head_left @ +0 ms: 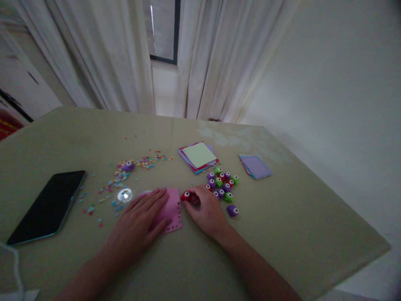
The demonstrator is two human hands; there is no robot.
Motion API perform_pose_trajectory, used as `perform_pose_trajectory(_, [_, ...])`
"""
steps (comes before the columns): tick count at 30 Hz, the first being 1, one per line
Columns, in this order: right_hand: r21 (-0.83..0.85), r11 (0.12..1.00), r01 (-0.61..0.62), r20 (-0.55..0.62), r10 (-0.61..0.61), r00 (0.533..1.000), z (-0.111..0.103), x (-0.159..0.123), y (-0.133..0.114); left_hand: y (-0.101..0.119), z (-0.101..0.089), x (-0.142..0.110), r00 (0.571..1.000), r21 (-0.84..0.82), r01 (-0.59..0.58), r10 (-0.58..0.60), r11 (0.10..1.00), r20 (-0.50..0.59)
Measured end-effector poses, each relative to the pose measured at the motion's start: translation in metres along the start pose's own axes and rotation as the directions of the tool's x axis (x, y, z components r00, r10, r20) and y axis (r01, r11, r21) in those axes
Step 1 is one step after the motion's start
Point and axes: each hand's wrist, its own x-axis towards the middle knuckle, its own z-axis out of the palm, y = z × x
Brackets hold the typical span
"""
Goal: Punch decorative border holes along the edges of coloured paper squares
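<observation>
My left hand (142,217) lies flat with its fingers stretched over a pink square of paper (173,207), pressing it on the table. Small cut-out holes run along the paper's right and lower edges. At the right edge, my right hand (206,209) pinches a small red paper punch (186,196) with a white, eye-like round top. I cannot tell whether the paper's edge sits inside the punch. Just beyond that hand is a cluster of red, purple and green punches (219,182), and a single purple punch (232,210) lies nearer to me.
Coloured paper confetti (119,177) is scattered at left, with a purple punch (128,166) and a shiny clear round piece (125,195). A black tablet (50,205) lies far left. Behind are a stack of coloured paper (199,155) and lavender sheets with punched edges (256,167).
</observation>
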Motion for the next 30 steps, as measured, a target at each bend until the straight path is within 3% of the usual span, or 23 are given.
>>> perform_pose_trajectory(15, [0.153, 0.988, -0.003, 0.086, -0.01, 0.996, -0.0041, 0.0011, 0.0011, 0.0007, 0.0002, 0.0003, 1.0, -0.048, -0.013, 0.011, 0.999, -0.029])
perform_pose_trajectory(30, [0.171, 0.984, 0.053, 0.122, -0.074, 0.99, -0.0061, 0.0037, 0.006, 0.0014, -0.0012, 0.0011, 1.0, -0.09, -0.011, 0.011, 0.996, -0.001])
